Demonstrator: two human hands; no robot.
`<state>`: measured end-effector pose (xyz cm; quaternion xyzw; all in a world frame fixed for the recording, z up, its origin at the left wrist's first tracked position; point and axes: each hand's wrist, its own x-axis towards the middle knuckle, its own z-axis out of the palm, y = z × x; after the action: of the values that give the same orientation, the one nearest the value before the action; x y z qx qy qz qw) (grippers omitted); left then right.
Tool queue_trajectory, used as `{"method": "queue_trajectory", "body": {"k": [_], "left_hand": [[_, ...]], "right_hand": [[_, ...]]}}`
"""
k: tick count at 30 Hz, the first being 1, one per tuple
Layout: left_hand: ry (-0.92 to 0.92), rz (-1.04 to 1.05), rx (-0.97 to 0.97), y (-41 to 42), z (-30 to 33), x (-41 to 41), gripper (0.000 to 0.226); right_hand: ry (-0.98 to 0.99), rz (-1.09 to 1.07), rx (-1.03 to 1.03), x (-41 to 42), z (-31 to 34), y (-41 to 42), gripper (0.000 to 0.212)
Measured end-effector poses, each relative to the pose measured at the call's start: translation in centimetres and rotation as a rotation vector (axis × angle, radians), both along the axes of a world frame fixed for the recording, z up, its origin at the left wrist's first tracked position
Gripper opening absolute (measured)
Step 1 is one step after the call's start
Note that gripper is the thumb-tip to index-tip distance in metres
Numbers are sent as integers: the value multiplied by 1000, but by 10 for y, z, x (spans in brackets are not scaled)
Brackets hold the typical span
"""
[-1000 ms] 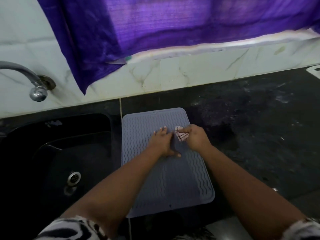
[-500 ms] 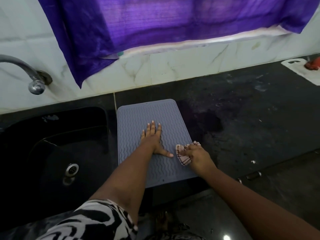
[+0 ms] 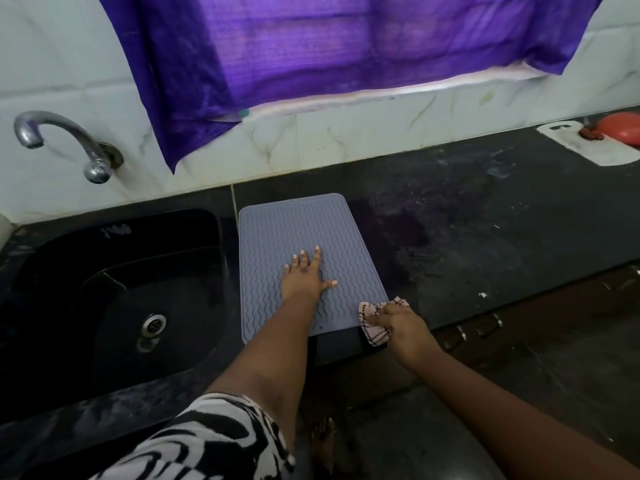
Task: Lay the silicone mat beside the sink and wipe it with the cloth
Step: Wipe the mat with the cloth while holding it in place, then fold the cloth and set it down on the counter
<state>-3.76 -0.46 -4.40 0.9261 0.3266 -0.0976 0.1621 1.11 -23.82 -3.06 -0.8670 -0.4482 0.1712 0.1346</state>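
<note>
Head view: left hand point(image 3: 304, 277) lies flat, fingers spread, pinning the mat point(image 3: 277, 233) beside the sink point(image 3: 114, 271) while right hand point(image 3: 403, 323) clamps the cloth point(image 3: 372, 323) at its corner

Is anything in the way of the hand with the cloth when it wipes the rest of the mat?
Only the left hand, pressed flat on the middle of the mat. The right hand holds the cloth at the mat's near right corner. Nothing else lies on the mat.

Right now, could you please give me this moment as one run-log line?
grey wavy silicone mat: flat beside black sink | left hand: pressed on mat | right hand: white checked cloth at mat's near right corner
</note>
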Motion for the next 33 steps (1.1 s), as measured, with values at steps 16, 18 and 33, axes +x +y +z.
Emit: {"method": "queue_trajectory", "body": {"k": [16,18,33], "left_hand": [[-562,-452,-172,-122,76,-1,42],[-549,-452,-186,-120,88,4,34],[-403,130,-995,-117,98,38,40]], "right_hand": [[5,-16,-200,54,115,-8,25],[7,-12,-149,60,118,-11,15],[233,-127,79,100,118,-44,29]]}}
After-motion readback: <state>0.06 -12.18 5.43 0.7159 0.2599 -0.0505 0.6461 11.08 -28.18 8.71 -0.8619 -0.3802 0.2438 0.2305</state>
